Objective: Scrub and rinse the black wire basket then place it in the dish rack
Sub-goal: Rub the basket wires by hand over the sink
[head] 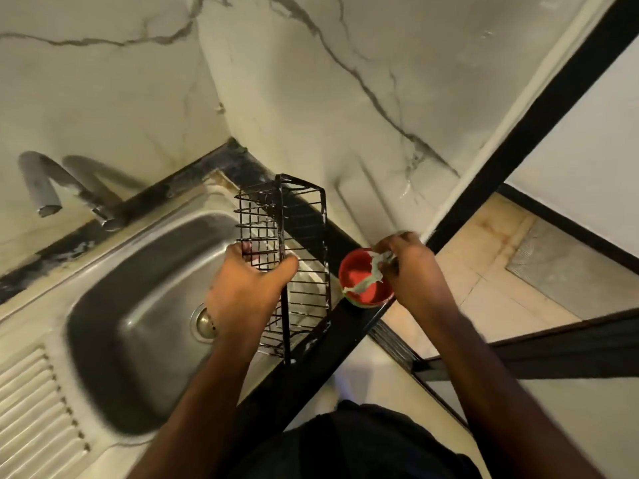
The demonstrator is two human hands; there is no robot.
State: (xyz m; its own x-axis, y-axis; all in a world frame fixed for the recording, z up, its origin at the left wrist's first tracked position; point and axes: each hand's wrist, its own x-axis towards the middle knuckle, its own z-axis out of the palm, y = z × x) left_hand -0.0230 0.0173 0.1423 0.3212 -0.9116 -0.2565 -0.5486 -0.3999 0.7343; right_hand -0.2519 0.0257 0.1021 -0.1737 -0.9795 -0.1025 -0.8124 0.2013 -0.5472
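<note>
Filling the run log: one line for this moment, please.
left hand: holds black wire basket over sink | right hand: pinches scrubber at red soap tub | tap: no water seen

Sink basin (138, 305): open and bare apart from the drain (204, 321), free to reach into from above.
Faucet (45, 188): arched over the basin's far left edge, blocking that corner.
Wire basket (294, 243): held upright by the left hand (245, 288) over the basin's right rim, closing off that side.
Red tub (364, 283): on the dark tabletop (311, 385) edge just right of the basket, right hand (411, 271) over it.
Marble walls (294, 98): met behind in a corner, shutting the far side.
Ribbed drainboard (31, 409): clear at lower left.
</note>
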